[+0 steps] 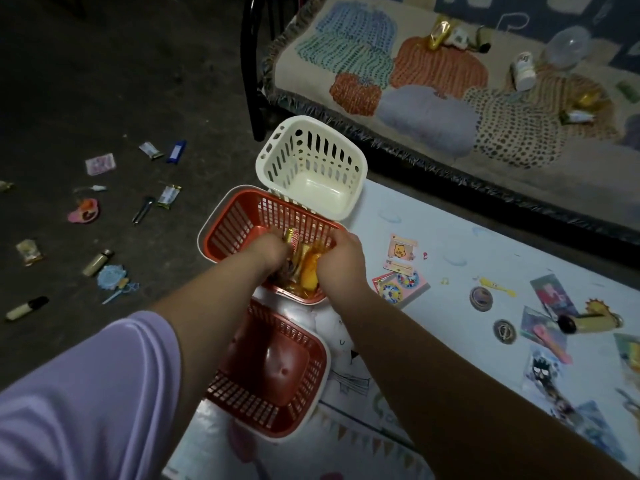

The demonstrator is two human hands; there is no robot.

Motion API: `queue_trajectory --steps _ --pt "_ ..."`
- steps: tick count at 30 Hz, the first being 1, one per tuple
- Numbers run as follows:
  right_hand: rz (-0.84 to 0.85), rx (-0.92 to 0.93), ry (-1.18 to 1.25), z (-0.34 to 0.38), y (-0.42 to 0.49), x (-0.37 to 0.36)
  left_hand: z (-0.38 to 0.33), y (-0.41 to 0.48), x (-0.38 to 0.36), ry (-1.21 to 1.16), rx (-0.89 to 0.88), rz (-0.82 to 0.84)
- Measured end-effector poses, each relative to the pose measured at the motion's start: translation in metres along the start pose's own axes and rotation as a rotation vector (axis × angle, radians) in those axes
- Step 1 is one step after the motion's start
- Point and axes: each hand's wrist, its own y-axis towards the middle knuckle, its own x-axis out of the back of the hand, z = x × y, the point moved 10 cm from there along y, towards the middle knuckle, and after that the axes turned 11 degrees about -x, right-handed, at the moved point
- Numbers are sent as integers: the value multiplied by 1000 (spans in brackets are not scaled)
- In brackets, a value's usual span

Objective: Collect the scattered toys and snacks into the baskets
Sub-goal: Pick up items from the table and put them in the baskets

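Snacks (309, 271) sit in the red basket (228, 220) at frame centre, under the left hand (268, 251) and right hand (343, 252). I cannot tell whether either hand grips anything. A careless pull could tip the basket.

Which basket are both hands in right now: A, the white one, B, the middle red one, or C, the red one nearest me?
B: the left hand and the right hand both reach into the middle red basket, over the snacks lying in it.

Dim light, dark grey floor (121, 81) at left, white printed mat (467, 244) at right, black-framed couch (250, 81) along top, fringed patterned throw (433, 98) over it
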Motion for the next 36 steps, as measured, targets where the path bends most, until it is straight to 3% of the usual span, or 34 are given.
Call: queue_trajectory --steps 3,5,17,36 --pt "54 30 -46 -7 3 -6 1 0 -16 293 -34 163" --pt "92 89 -96 -1 -1 -10 6 0 -24 350 -17 199" --pt "-15 189 -139 -2 -31 28 -38 -39 -2 428 -195 53" --pt "-87 -120 -69 -107 -172 192 -130 -209 -57 509 -483 223"
